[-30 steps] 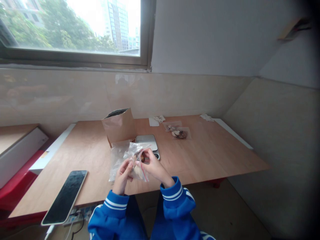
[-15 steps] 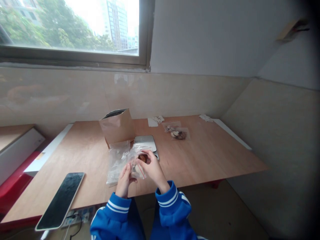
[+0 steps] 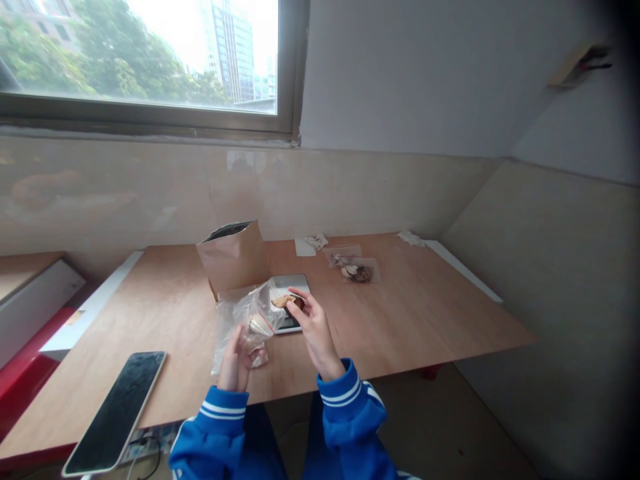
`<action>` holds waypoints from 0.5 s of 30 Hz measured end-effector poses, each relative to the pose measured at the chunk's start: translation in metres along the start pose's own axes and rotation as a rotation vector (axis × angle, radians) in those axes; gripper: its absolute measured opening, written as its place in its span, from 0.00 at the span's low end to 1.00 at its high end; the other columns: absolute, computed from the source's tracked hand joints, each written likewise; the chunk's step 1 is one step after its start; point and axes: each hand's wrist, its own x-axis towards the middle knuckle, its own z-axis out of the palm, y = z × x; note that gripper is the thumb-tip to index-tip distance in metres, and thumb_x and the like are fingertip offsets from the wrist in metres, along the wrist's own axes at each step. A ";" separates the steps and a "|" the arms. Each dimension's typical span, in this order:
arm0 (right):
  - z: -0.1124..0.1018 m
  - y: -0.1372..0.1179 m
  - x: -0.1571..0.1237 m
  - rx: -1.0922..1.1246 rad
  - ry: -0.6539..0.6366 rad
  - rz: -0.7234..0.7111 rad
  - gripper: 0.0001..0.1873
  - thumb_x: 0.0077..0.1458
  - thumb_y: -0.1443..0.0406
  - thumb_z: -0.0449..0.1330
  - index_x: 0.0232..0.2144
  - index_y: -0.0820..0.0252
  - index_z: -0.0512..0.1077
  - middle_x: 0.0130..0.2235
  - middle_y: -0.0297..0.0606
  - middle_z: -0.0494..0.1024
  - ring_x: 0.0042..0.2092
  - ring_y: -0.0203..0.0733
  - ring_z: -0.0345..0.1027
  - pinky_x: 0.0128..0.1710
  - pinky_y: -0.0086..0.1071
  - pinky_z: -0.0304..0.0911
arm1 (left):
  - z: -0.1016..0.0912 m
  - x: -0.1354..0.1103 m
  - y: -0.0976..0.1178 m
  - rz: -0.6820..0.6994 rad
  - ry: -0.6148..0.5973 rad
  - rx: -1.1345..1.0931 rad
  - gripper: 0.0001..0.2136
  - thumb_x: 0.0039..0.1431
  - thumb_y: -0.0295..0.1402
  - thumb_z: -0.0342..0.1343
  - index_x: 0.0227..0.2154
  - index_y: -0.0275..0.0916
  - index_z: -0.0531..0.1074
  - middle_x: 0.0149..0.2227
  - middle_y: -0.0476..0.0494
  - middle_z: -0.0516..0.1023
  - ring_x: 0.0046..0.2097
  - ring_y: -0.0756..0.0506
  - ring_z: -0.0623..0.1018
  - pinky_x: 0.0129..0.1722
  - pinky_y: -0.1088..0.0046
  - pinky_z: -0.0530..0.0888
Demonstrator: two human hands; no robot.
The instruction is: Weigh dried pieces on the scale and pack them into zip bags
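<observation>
Between the thumb and fingers of my right hand [image 3: 315,327] is a brown and pale dried piece [image 3: 287,302], perhaps a dried mushroom slice. It is held above a flat silver kitchen scale [image 3: 303,283]. My left hand [image 3: 237,358] grips a clear zip bag [image 3: 256,303] with a red seal line, and a pale piece [image 3: 259,325] shows inside it. Under and behind that bag lie flat clear plastic bags [image 3: 225,327]. A brown paper pouch [image 3: 235,257] stands with its top open behind them; its contents are hidden.
Two filled zip bags, the nearer one [image 3: 361,271] holding brown and pale pieces, lie toward the back right. A phone [image 3: 120,410] lies at the table's left front edge. A white card [image 3: 305,247] and crumpled tissue [image 3: 411,239] are along the back of the wooden table [image 3: 400,320].
My hands have moved apart. My right hand has drawn the brown piece away from the bag, over the scale, while my left hand has shifted left with the bag.
</observation>
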 end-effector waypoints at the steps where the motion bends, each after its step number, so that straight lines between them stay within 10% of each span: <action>1: 0.002 -0.001 0.003 0.011 0.000 -0.002 0.20 0.50 0.58 0.61 0.45 0.59 0.71 0.43 0.40 0.76 0.45 0.41 0.70 0.46 0.35 0.65 | -0.005 0.005 0.003 -0.003 0.010 -0.043 0.11 0.56 0.33 0.53 0.42 0.37 0.72 0.39 0.43 0.78 0.33 0.48 0.78 0.27 0.74 0.74; 15: 0.090 -0.042 0.133 -0.353 -0.091 -0.681 0.13 0.57 0.62 0.55 0.44 0.56 0.71 0.44 0.38 0.74 0.46 0.38 0.67 0.50 0.31 0.61 | -0.064 0.046 -0.023 -0.085 -0.060 -0.332 0.11 0.61 0.24 0.47 0.41 0.38 0.73 0.40 0.43 0.80 0.42 0.45 0.79 0.42 0.68 0.75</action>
